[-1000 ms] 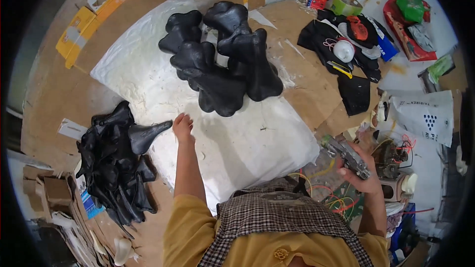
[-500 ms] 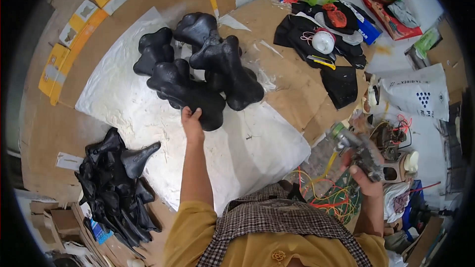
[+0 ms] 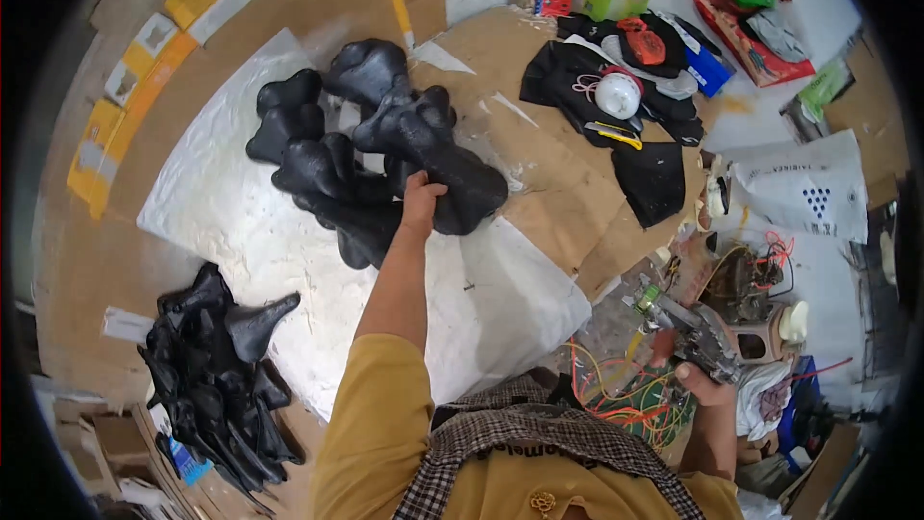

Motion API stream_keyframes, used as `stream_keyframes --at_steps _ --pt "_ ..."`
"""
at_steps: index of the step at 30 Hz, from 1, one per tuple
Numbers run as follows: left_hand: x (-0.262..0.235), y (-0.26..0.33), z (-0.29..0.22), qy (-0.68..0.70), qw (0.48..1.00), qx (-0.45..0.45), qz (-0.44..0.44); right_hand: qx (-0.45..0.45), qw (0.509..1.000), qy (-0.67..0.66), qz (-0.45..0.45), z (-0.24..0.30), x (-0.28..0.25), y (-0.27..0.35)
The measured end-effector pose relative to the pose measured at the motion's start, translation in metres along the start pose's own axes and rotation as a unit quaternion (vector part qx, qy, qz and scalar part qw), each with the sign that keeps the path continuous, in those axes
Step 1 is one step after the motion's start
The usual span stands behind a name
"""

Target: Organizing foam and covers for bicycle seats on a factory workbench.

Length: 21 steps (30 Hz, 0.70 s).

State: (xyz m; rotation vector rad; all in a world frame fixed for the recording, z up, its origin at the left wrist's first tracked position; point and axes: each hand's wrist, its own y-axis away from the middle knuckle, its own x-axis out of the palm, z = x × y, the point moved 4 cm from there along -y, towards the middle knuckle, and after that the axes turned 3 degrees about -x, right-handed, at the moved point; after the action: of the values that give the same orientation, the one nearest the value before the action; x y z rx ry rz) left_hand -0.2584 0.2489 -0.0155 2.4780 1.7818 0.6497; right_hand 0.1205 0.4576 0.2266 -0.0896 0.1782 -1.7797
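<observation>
Several glossy black bone-shaped pieces with knobbed ends lie in a cluster on a white sheet. My left hand (image 3: 422,204) is closed on the near part of the right-hand bone-shaped piece (image 3: 462,173), its thumb on top and some fingertips hidden behind it. Just left of that hand lies another bone-shaped piece (image 3: 337,195). Low on the right, my right hand (image 3: 703,387) is closed around a grey metal hand-held power tool (image 3: 698,332) with a green end; its exact kind is unclear.
A heap of thin black pieces (image 3: 217,376) lies at the lower left. Tangled coloured cords (image 3: 626,395) run below the right-hand tool. Black cloth (image 3: 654,173) carrying a yellow cutter knife (image 3: 614,135) lies at the upper right, near a white sack (image 3: 804,188).
My left hand has moved right and away from me, from the middle bone-shaped piece to the right-hand one. My right hand still holds the tool, now slightly lower.
</observation>
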Motion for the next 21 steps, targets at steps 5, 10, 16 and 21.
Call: stream_keyframes --at_steps 5,10,16,21 --pt "-0.003 0.048 0.011 -0.157 0.981 0.097 0.063 0.11 0.993 0.006 0.044 -0.033 0.004 0.009" --pt "-0.056 0.163 -0.012 -0.03 0.993 0.114 0.008 0.191 0.967 0.127 0.115 -0.066 0.021 -0.008" --pt "-0.219 0.28 -0.057 0.017 0.958 0.148 -0.247 0.05 0.981 0.083 0.171 -0.025 0.066 -0.051" --pt "-0.258 0.319 -0.098 0.042 0.93 0.223 -0.289 -0.022 0.981 0.065 0.183 -0.003 0.073 -0.063"
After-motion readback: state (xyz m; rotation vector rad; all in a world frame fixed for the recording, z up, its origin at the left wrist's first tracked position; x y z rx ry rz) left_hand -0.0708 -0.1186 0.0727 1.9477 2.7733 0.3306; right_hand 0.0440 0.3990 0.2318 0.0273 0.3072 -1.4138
